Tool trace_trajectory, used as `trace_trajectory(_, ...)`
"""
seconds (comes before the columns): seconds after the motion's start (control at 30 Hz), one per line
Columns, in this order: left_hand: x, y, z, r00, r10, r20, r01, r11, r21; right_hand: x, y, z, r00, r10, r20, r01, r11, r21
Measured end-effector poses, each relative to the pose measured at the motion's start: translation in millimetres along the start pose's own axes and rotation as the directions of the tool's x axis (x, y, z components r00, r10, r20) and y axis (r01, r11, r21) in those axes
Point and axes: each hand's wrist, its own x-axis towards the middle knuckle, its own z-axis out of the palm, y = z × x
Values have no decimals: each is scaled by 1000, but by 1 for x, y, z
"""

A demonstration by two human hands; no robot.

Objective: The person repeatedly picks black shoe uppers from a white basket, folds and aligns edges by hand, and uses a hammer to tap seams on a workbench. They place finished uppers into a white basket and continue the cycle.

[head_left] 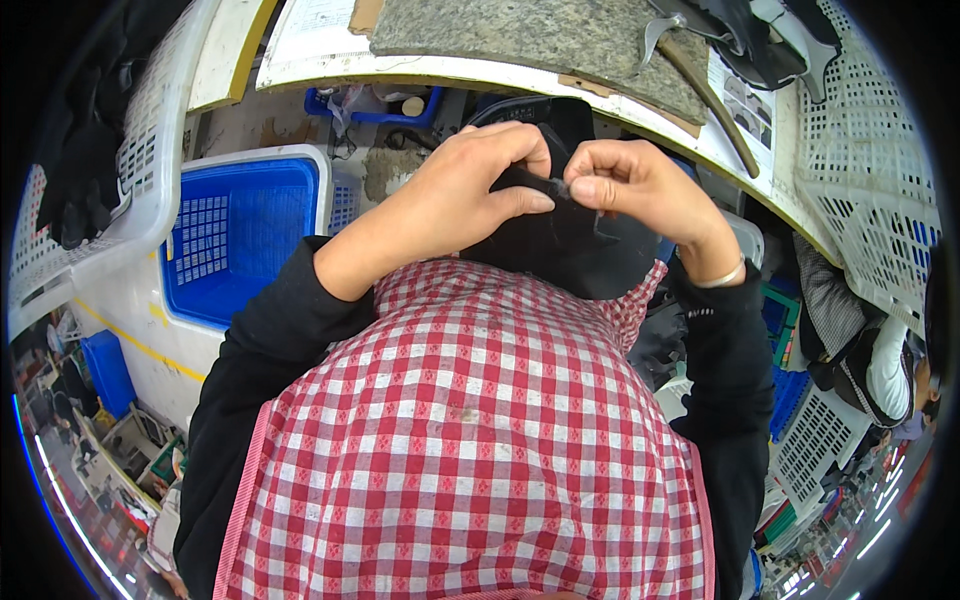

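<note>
- The desk [440, 75] runs across the top, pale-edged, ahead of both hands.
- A red-and-white checked apron [470, 400] covers the person's front, nearer than the hands.
- A speckled grey stone slab [540, 40] lies on the desk, with a wooden-handled hammer [715, 105] slanting over its right side.
- A smooth black panel [570, 250] sits beneath the hands, just beyond the apron's upper edge.
- The left hand [465, 182] comes in from the lower left, forearm angled up and rightward, back of the hand upward, fingers curled and thumb stretched toward the right; its grip is closed around a dark strip.
- The right hand [645, 190] reaches in from the lower right, wrist bent, pointing leftward, fingers folded; its grip pinches the strip's right end between thumb and forefinger.
- The dark strip [537, 182] is between the two hands, above the panel; its long axis runs roughly left to right, dipping slightly toward the right hand. It looks narrow, black and matte, greyish and fuzzy at the right end. Whether it joins the panel cannot be told.
</note>
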Motion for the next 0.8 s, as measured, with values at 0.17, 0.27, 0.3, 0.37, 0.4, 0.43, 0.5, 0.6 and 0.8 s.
trace_trajectory(0.17, -1, -5, 1, 995, -97, -14, 96, 995, -16, 20, 33, -14, 981, 21, 191, -90, 930, 357)
trace_trajectory(0.27, 0, -5, 1, 991, -133, 4, 131, 972, -196, 23, 44, -9, 966, 28, 256, -163, 838, 522)
trace_trajectory(0.3, 1, -4, 1, 993, -121, 4, 119, 969, -215, 23, 44, -8, 967, 61, 246, -185, 834, 520)
trace_trajectory(0.37, 2, -2, 1, 991, -136, 11, 135, 961, -242, 21, 40, -7, 965, 43, 260, -161, 877, 453)
trace_trajectory(0.4, 2, -2, 1, 986, -163, 18, 163, 954, -250, 19, 36, -8, 963, 35, 267, -149, 895, 419)
trace_trajectory(0.43, 2, -1, 1, 981, -190, 26, 191, 947, -259, 16, 32, -9, 975, 73, 211, -136, 944, 302)
trace_trajectory(0.5, 1, 0, 2, 990, -141, 12, 139, 958, -250, 11, 25, -10, 976, 12, 218, -55, 980, 193)
trace_trajectory(0.6, -1, -1, 5, 997, -70, -34, 63, 983, -174, 5, 23, -2, 988, -24, 150, -6, 980, 201)
trace_trajectory(0.8, -7, -9, 11, 987, 126, -101, -136, 986, -93, 1, 35, 28, 984, 153, -90, -105, 909, 405)
